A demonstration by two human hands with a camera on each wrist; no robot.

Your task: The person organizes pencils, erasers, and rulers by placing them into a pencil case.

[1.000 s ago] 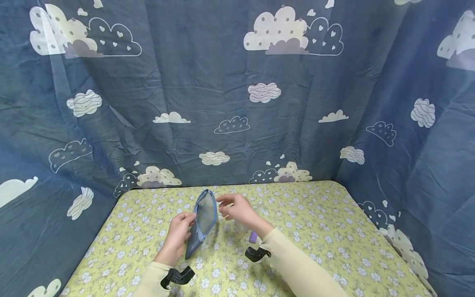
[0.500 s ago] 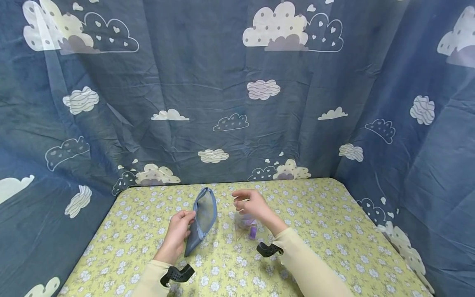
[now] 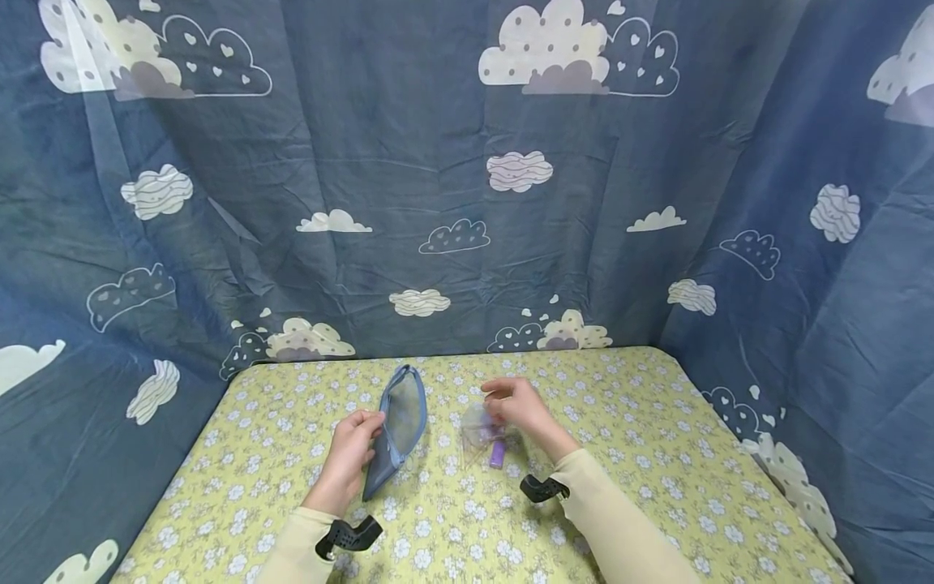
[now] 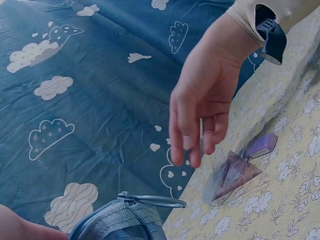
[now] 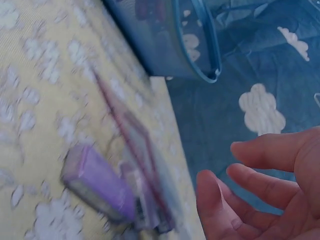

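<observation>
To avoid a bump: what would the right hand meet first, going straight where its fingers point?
Probably the blue zippered pouch, left of the right hand; depth along that line is unclear.

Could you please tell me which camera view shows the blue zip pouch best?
The head view: nearly the whole blue zip pouch shows there, mouth open, held by the left hand. The left wrist view shows only part, cut off at the bottom; the right wrist view, too, only part, cut off at the top.

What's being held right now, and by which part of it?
The left grip holds the blue pouch by the left edge of its open mouth; the right grip holds nothing.
</observation>
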